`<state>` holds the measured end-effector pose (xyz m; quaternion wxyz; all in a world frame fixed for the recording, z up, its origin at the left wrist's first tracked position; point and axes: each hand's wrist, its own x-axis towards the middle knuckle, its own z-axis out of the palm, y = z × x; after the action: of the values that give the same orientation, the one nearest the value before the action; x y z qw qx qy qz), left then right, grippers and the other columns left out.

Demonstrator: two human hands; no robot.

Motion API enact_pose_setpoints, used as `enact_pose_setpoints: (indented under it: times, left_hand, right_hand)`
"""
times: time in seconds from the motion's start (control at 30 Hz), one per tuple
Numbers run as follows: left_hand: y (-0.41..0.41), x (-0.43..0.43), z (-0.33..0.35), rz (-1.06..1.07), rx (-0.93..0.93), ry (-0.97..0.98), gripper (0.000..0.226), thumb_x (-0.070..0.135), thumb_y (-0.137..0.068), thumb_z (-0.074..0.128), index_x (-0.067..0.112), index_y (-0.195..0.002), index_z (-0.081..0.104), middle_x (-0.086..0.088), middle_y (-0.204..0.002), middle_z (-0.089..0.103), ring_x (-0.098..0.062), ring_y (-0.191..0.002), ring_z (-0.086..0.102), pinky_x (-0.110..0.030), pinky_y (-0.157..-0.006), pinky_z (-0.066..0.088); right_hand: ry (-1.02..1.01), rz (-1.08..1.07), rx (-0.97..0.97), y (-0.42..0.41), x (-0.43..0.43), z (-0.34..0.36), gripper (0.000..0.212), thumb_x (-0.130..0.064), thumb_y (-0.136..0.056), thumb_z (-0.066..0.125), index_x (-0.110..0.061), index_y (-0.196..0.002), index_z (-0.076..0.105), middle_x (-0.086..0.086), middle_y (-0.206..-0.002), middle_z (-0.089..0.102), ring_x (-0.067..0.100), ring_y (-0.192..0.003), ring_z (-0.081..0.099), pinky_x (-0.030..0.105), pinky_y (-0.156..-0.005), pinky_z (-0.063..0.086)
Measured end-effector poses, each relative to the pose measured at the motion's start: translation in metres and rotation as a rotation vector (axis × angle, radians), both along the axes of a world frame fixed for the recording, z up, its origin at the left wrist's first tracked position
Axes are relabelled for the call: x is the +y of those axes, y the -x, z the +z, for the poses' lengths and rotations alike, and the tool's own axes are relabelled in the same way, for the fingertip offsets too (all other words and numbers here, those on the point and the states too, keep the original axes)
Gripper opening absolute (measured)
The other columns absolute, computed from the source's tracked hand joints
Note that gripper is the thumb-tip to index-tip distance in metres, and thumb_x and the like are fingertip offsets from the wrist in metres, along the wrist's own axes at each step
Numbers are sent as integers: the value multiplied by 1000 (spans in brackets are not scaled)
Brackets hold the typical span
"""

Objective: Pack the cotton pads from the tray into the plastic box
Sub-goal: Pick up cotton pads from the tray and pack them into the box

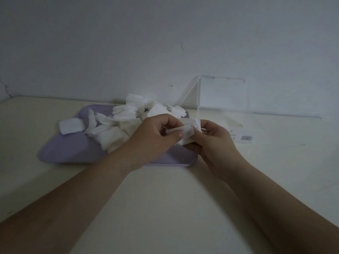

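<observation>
A lilac tray (73, 149) lies on the table left of centre, with several white cotton pads (117, 123) heaped loosely on it. Over the tray's right edge, my left hand (156, 136) and my right hand (214, 142) meet, both pinching a small bunch of cotton pads (185, 133) between thumbs and fingers. The clear plastic box (234, 129) sits to the right on the table, its lid (222, 94) standing open against the wall. The box is so transparent that I cannot tell what it holds.
A pale table (165, 198) runs up to a grey wall (165, 43) at the back. A barcode label (246, 138) shows on the box's right side. One pad (71, 126) hangs over the tray's left rim.
</observation>
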<state>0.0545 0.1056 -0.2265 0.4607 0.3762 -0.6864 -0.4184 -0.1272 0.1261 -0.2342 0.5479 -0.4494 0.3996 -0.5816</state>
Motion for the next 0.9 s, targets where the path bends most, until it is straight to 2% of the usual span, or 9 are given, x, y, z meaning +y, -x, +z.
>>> enact_pose_setpoints:
  times: [0.1, 0.23, 0.33, 0.5, 0.6, 0.7, 0.77, 0.83, 0.9]
  left_hand:
    - [-2, -3, -1, 11, 30, -8, 14, 15, -81, 80, 25, -84, 71, 3, -83, 72, -12, -78, 65, -33, -77, 54]
    - [-5, -2, 2, -54, 26, -20, 25, 13, -73, 83, 28, -89, 72, -2, -95, 77, -17, -90, 72, -37, -86, 59]
    - [-4, 1, 2, -73, 0, -28, 27, 9, -73, 84, 25, -93, 74, -3, -101, 78, -24, -97, 74, -40, -88, 59]
    - [-4, 0, 2, -56, -43, -14, 22, 9, -82, 85, 27, -76, 74, 17, -64, 65, 2, -57, 54, -10, -57, 42]
    - [-3, -1, 3, -53, -79, 21, 20, 5, -95, 72, 24, -87, 76, 20, -60, 62, 6, -53, 49, -7, -55, 38]
    - [-3, 2, 6, -94, -108, 31, 23, 0, -99, 64, 18, -99, 76, 25, -66, 69, 12, -58, 57, -2, -60, 41]
    - [-2, 4, 7, -92, -95, 22, 22, -3, -95, 67, 13, -106, 78, 18, -83, 78, 8, -74, 68, -5, -71, 49]
    - [-2, 3, 4, -39, -8, -14, 22, -4, -88, 75, 13, -102, 77, 0, -97, 81, -6, -90, 74, -17, -83, 57]
    - [-2, 1, 3, 36, 25, -30, 21, -2, -83, 82, 15, -94, 74, -11, -98, 79, -12, -89, 73, -27, -85, 60]
  right_hand:
    - [-3, -31, 15, 0, -1, -1, 19, -5, -96, 69, 5, -111, 67, 27, -101, 75, 34, -88, 75, 42, -84, 63]
    - [-18, -48, 29, 2, -3, -1, 20, -8, -94, 71, 5, -110, 67, 31, -105, 74, 36, -92, 74, 48, -91, 62]
    - [-19, 0, 21, 0, -3, -2, 30, -12, -89, 78, 7, -109, 66, 31, -92, 73, 35, -82, 72, 49, -91, 61]
    - [-17, 15, 19, 2, -5, -3, 24, 4, -89, 73, 10, -111, 65, 34, -97, 72, 36, -87, 73, 47, -92, 61]
    - [-20, -13, 20, 3, -6, -4, 20, -5, -93, 73, 6, -109, 67, 34, -105, 72, 36, -92, 74, 47, -90, 62]
    - [-31, -20, 12, 4, -6, -5, 21, -7, -94, 73, 6, -110, 68, 32, -108, 73, 37, -96, 74, 47, -91, 62]
    - [-27, 11, 26, 4, -6, -4, 22, -7, -94, 72, 5, -112, 69, 32, -109, 73, 38, -96, 73, 48, -94, 61]
    - [-5, 79, 5, 3, -4, -3, 25, -7, -94, 70, 5, -116, 69, 32, -111, 73, 38, -99, 73, 47, -95, 60]
    - [22, 163, -15, 1, -3, -2, 31, -13, -92, 70, 4, -118, 70, 29, -113, 74, 37, -104, 73, 43, -94, 61]
